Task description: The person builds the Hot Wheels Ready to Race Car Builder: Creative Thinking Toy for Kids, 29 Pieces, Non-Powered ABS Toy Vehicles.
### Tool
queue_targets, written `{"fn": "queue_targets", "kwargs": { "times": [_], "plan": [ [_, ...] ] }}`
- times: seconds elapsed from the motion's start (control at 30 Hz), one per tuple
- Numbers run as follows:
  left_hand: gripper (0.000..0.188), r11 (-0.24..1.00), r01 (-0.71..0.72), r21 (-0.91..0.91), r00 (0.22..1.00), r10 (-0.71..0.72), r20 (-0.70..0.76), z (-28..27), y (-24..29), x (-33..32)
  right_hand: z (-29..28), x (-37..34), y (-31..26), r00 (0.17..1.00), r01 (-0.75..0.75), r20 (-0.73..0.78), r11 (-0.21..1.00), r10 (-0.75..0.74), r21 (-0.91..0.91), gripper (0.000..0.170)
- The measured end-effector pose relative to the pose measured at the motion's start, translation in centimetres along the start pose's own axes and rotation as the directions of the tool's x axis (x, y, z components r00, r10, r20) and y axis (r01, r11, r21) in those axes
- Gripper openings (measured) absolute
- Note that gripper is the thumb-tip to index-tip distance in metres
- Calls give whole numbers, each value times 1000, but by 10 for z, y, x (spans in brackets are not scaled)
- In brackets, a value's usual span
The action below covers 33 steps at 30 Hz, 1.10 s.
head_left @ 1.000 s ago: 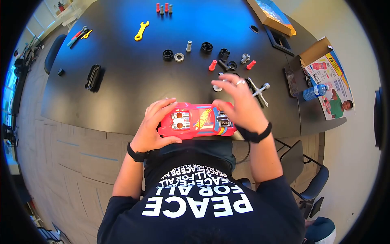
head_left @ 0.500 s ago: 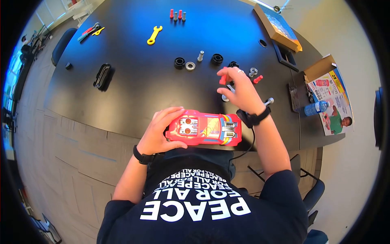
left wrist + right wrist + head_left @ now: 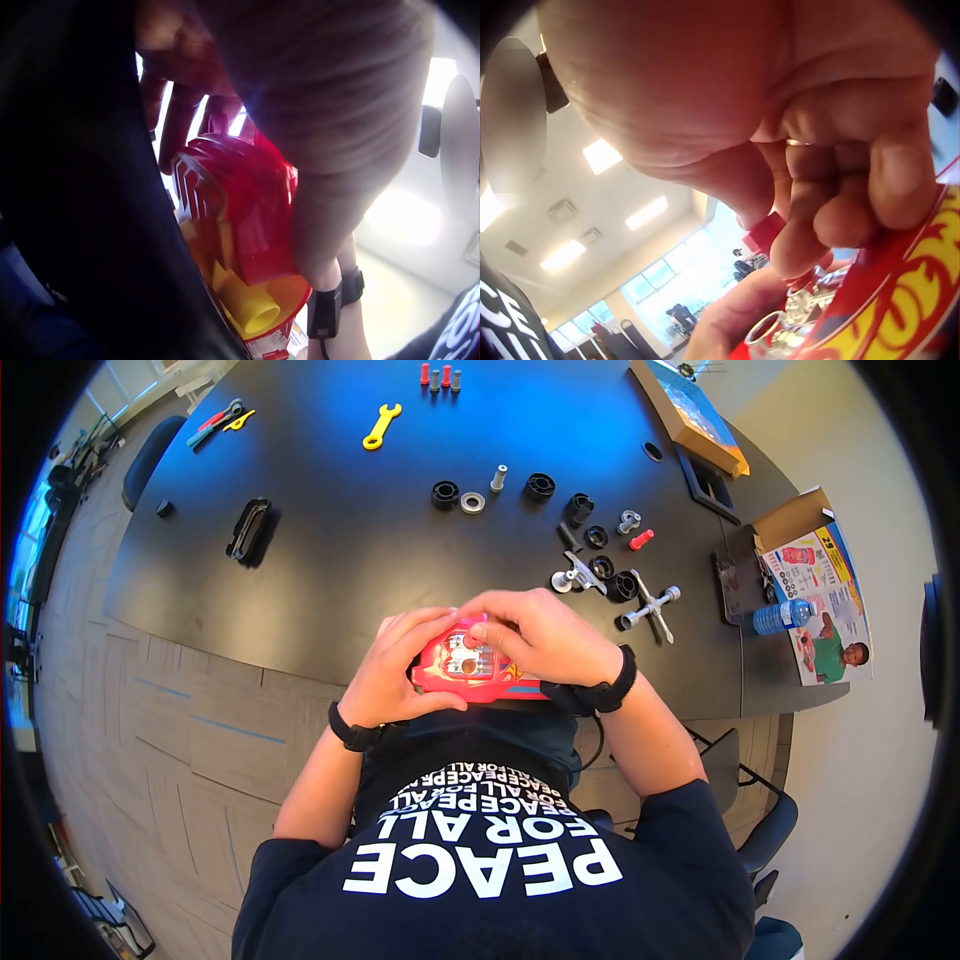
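The red toy car point(image 3: 520, 690) lies at the table's near edge in the head view. My left hand point(image 3: 392, 672) grips its left end, thumb along the near side and fingers over the far side. Between thumb and fingers my right hand point(image 3: 545, 640) pinches a red peg point(image 3: 765, 232) at the silver engine piece point(image 3: 468, 660), in its far round hole; the near hole shows uncovered. The left wrist view shows the car's red body point(image 3: 262, 217) and a yellow tube point(image 3: 255, 311) on its underside.
Black wheels point(image 3: 540, 486), a red peg point(image 3: 642, 539) and a grey cross wrench point(image 3: 653, 606) lie beyond the hands. Farther off are a yellow wrench point(image 3: 382, 427) and several upright pegs point(image 3: 435, 379). A bottle point(image 3: 782, 616) and a printed box point(image 3: 822, 600) stand at right.
My right hand first went out to the loose parts, took hold of a red peg, then came back with it to the car. My left hand still grips the car.
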<state>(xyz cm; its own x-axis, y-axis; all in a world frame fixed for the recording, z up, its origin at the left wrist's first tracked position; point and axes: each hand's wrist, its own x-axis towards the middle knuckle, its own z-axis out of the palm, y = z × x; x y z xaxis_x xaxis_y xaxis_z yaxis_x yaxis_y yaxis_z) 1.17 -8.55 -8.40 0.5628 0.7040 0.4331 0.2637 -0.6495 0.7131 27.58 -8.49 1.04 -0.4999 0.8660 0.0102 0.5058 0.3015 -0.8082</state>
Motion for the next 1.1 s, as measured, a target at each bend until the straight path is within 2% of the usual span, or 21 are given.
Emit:
{"fn": "queue_targets", "kwargs": {
  "times": [0.03, 0.1, 0.13, 0.2, 0.27, 0.33, 0.37, 0.4, 0.47, 0.53, 0.6, 0.67, 0.7, 0.73, 0.8, 0.87, 0.93, 1.0, 1.03, 1.07, 1.1],
  "plan": [
    [106, 1000, 2, 0, 1000, -2, -2, 0, 1, 0, 1, 0, 1, 1000, 0, 3, 1000, 0, -1, 23],
    [102, 1000, -2, -6, 1000, 2, 0, -2, 4, 2, 1, -1, 7, 982, 135, -133, 991, -136, -16, 21],
    [102, 1000, -3, -7, 1000, 3, -2, -2, 5, 2, -4, -4, 6, 982, 135, -132, 991, -136, -18, 21],
    [102, 1000, -10, 5, 1000, 10, -1, -2, 5, 2, -17, -18, 3, 988, 6, -155, 1000, -5, 5, 20],
    [102, 1000, 2, -4, 1000, -2, 0, -1, 7, 2, -29, -33, 11, 958, -49, -284, 999, 44, -11, 19],
    [103, 1000, 11, -14, 1000, -11, 8, -1, 7, 2, -46, -50, 19, 910, -187, -380, 982, 167, -15, 18],
    [105, 1000, 16, 8, 1000, -16, 18, -2, 6, 2, -50, -60, 37, 875, -127, -480, 986, 60, -110, 17],
    [108, 999, 22, 30, 999, -23, 26, -2, 5, 2, -55, -70, 49, 801, -253, -592, 947, 92, -196, 17],
    [109, 999, 23, 22, 999, -24, 33, -1, 6, 2, -71, -100, 82, 717, -480, -689, 792, 106, -377, 23],
    [109, 999, 41, 19, 999, -42, 15, 0, 5, 2, -80, -131, 113, 634, -622, -771, 628, 54, -468, 30],
    [109, 999, 34, 21, 999, -35, 15, 1, 4, 2, -85, -149, 126, 605, -662, -795, 585, 49, -468, 33],
    [108, 999, 29, 26, 999, -29, 17, 1, 3, 2, -88, -158, 132, 555, -716, -752, 664, 356, -214, 31],
    [108, 999, 24, 35, 999, -25, 20, 2, 3, 2, -87, -162, 136, 584, -722, -739, 630, 336, -284, 26],
    [107, 999, 21, 46, 999, -23, 24, 2, 3, 2, -87, -167, 141, 583, -723, -739, 631, 337, -283, 26],
    [108, 998, 24, 61, 999, -26, 38, 2, 7, 4, -90, -172, 149, 514, -693, -786, 706, 343, -145, 22],
    [108, 996, 33, 84, 998, -37, 43, 3, 10, 5, -103, -171, 123, 542, -609, -827, 748, 151, -262, 15],
    [110, 994, 44, 101, 994, -54, 90, 4, 14, 6, -113, -161, 78, 523, -510, -831, 851, 191, -125, 15],
    [113, 996, 51, 67, 995, -57, 84, 10, 18, 7, -120, -154, 47, 653, -297, -752, 943, 84, -153, 19],
    [115, 998, 64, 8, 994, -65, 84, 13, 21, 9, -117, -144, 19, 703, -245, -708, 956, 62, -159, 22],
    [116, 996, 75, -53, 994, -71, 84, 17, 23, 11, -113, -133, 0, 701, -248, -710, 955, 63, -160, 22],
    [119, 995, 67, -76, 995, -61, 81, 22, 23, 11, -110, -122, -16, 802, -104, -585, 937, -119, -333, 23]
  ]
}}
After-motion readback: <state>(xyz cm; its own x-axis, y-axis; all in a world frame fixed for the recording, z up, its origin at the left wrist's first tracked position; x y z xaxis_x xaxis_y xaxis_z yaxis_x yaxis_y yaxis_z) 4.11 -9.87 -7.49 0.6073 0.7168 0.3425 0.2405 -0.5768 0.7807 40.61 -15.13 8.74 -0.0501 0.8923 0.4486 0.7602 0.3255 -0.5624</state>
